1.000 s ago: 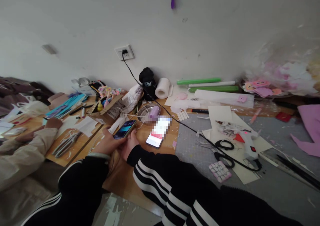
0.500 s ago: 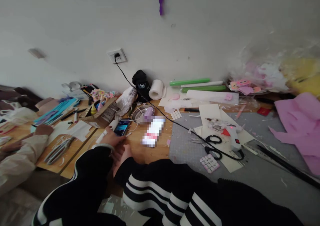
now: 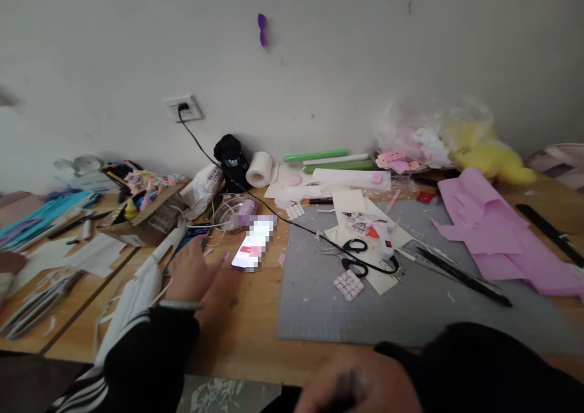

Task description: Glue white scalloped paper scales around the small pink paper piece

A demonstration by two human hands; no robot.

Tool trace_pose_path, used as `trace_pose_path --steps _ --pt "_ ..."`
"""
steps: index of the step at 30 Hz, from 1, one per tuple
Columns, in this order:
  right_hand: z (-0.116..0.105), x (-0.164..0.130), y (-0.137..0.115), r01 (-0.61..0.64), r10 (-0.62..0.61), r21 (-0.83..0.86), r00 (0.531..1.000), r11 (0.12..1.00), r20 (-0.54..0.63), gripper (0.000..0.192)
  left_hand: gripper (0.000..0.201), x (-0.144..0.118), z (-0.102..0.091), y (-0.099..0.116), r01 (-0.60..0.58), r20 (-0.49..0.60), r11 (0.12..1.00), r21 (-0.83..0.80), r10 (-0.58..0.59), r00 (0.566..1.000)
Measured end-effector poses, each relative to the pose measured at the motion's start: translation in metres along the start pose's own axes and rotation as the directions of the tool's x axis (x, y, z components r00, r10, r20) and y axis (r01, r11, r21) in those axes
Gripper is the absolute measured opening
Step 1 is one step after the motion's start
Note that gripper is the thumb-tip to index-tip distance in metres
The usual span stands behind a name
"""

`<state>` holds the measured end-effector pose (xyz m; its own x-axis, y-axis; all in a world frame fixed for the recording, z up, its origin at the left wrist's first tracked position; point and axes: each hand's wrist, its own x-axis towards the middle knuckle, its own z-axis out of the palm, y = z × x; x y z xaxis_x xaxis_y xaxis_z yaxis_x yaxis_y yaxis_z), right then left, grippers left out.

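At far left, blue strips (image 3: 55, 212) lie on the wooden counter (image 3: 255, 328), with grey pliers (image 3: 43, 303) nearer the edge and an open cardboard box (image 3: 157, 221) farther back, against the wall side. Just right of them, a person in a black, white-striped sleeve holds the left hand (image 3: 189, 273) over the wood, its grip released, thumb spread from the fingers. A dark phone (image 3: 194, 230) lies partly hidden behind that hand; from where I stand, I cannot tell whether they touch. A second phone (image 3: 250, 246), its screen lit, rests on the wood just to the right, the thumb pointing toward it. Farther right, a grey mat (image 3: 314, 315) bears a small pink-and-white tile (image 3: 349, 285), black-handled scissors (image 3: 354, 268) and a white glue gun (image 3: 387, 249). The right hand (image 3: 360, 382) blurs below the mat's near edge, and I cannot tell its grip. Pink sheets (image 3: 493, 236) lie at far right.
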<state>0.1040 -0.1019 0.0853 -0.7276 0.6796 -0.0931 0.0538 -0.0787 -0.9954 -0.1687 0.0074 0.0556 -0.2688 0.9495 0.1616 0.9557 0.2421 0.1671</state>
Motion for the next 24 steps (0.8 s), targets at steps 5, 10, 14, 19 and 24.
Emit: trace_pose_path --steps 5,10,14,19,24 --pt "-0.047 -0.022 0.030 -0.056 -0.128 -0.720 0.972 0.691 -0.198 0.033 0.021 -0.047 0.018 0.086 -0.454 0.159 0.863 -0.221 0.492 0.856" --pt "-0.086 -0.011 0.058 -0.533 0.057 -0.709 0.815 0.461 -0.576 0.029 0.016 -0.063 0.037 0.148 -0.587 0.257 0.706 -0.396 0.699 0.667" --pt "-0.100 -0.004 0.072 -0.605 0.158 -0.649 0.776 0.460 -0.611 0.025 0.019 -0.058 0.049 0.162 -0.547 0.287 0.676 -0.493 0.720 0.632" --pt "-0.100 0.006 0.080 -0.629 0.231 -0.606 0.762 0.487 -0.605 0.017 0.003 -0.055 0.056 0.165 -0.432 0.327 0.680 -0.592 0.693 0.642" --pt "-0.095 0.008 0.077 -0.593 0.259 -0.397 0.730 0.700 -0.633 0.015 0.015 -0.054 0.066 0.168 0.122 0.439 0.502 -0.856 0.582 0.685"
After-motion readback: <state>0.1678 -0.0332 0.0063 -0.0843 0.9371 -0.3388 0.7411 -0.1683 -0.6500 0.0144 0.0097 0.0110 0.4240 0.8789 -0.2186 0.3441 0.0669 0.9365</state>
